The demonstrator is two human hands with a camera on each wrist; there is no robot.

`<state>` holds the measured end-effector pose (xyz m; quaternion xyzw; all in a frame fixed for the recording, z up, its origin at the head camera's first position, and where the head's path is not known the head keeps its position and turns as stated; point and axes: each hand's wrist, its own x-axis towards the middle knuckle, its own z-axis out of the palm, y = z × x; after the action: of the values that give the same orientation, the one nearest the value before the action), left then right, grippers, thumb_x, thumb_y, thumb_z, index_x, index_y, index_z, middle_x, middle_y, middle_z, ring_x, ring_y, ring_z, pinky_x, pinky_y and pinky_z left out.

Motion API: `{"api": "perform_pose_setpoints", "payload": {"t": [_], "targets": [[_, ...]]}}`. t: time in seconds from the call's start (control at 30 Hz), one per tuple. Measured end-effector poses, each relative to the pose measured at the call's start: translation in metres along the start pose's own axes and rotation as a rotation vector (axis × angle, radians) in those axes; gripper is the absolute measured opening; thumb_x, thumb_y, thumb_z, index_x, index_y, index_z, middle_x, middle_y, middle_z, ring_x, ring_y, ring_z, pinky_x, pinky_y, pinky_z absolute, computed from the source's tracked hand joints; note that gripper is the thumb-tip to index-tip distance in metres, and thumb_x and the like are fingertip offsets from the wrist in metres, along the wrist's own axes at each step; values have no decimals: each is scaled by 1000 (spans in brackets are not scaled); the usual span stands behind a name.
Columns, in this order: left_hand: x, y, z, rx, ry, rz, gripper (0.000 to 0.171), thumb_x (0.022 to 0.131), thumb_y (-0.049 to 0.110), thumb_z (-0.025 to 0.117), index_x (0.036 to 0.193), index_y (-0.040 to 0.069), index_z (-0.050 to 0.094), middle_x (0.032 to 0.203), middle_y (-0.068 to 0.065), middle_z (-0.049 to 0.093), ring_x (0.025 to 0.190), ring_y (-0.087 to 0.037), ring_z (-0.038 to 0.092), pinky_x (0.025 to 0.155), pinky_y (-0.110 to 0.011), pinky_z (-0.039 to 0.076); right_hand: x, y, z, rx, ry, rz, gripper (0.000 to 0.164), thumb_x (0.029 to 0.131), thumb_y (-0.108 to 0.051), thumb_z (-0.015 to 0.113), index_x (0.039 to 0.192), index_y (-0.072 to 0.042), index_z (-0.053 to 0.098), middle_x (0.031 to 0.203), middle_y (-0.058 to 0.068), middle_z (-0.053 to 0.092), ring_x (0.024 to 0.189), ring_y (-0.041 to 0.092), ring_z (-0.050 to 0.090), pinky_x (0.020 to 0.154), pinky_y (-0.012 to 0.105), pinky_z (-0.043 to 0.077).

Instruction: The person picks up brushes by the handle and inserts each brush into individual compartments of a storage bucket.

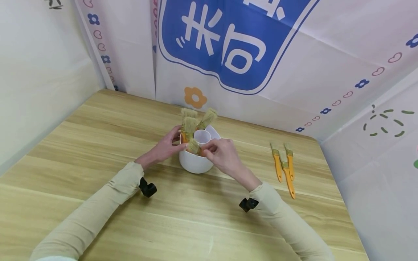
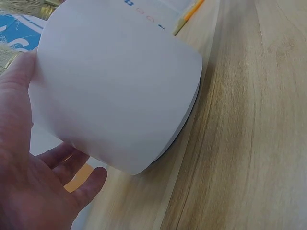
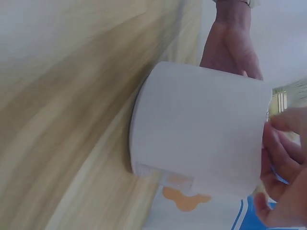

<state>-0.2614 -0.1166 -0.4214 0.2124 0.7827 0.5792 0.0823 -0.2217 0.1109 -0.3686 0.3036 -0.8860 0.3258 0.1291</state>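
Observation:
A white rounded holder (image 1: 195,163) stands on the wooden table, with a round white inner cup (image 1: 202,137) in its middle. Several paintbrushes (image 1: 190,125) with pale bristles stand bristles up along its left and back. My left hand (image 1: 166,148) grips the holder from the left; its thumb lies along the rim and its fingers reach round the side in the left wrist view. At the front rim, my right hand (image 1: 225,154) pinches a paintbrush (image 1: 193,146) by its orange handle, the bristles leaning left. The handle's lower part is hidden inside the holder (image 3: 201,129).
Three orange-handled paintbrushes (image 1: 287,174) lie close together on the table's right side, bristles pointing away from me. Printed white sheets (image 1: 281,108) rise behind the table (image 1: 169,224) and on both sides. Each wrist carries a small black camera (image 1: 148,188).

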Motion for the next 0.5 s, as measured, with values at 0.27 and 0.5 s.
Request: {"api": "perform_pose_setpoints", "payload": {"t": [0.27, 0.5], "targets": [[1, 0, -1, 10, -1, -7, 65, 93, 15, 55, 147, 9, 19, 143, -27, 34, 134, -41, 35, 109, -56, 32, -10, 21, -9, 61, 246, 65, 7, 79, -2, 68, 81, 3, 66, 70, 14, 67, 64, 22, 61, 69, 36, 49], [1, -3, -1, 11, -7, 2, 65, 93, 15, 55, 147, 9, 18, 143, -27, 34, 134, -41, 34, 109, -57, 32, -18, 34, -12, 42, 228, 131, 6, 78, -4, 69, 82, 1, 68, 68, 12, 67, 63, 20, 60, 64, 21, 45]]}}
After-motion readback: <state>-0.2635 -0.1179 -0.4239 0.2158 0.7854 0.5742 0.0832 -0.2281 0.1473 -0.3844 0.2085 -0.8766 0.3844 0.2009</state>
